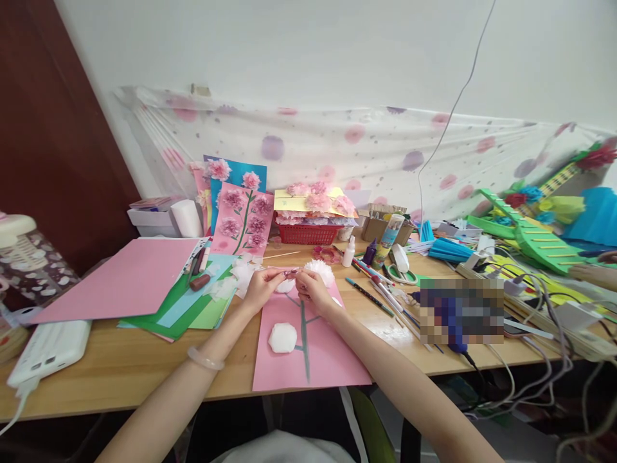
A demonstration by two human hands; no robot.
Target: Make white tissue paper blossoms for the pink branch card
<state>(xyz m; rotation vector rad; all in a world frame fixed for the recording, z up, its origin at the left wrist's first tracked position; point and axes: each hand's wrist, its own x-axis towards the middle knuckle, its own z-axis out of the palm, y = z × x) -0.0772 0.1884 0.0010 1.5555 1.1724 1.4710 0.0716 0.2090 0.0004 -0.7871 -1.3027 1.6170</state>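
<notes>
My left hand (261, 287) and my right hand (311, 287) meet above the far end of a pink card (332, 354) lying on the wooden table (120, 379). Both pinch a small pink object (290, 274) between their fingertips; I cannot make out what it is. A painted grey stem (304, 341) runs down the card. One white tissue flower (282, 337) sits on the card to the left of the stem. Another white tissue flower (320, 270) lies just behind my right hand. A pale bangle (205, 359) circles my left wrist.
A large pink sheet (120, 278) over green and blue papers lies left. Finished flower cards (241, 215) and a red basket (308, 233) stand at the back. Pens, brushes (380, 299), glue bottles, a blurred patch, cables and green paper crafts (535, 235) crowd the right. A white device (48, 347) lies at the left edge.
</notes>
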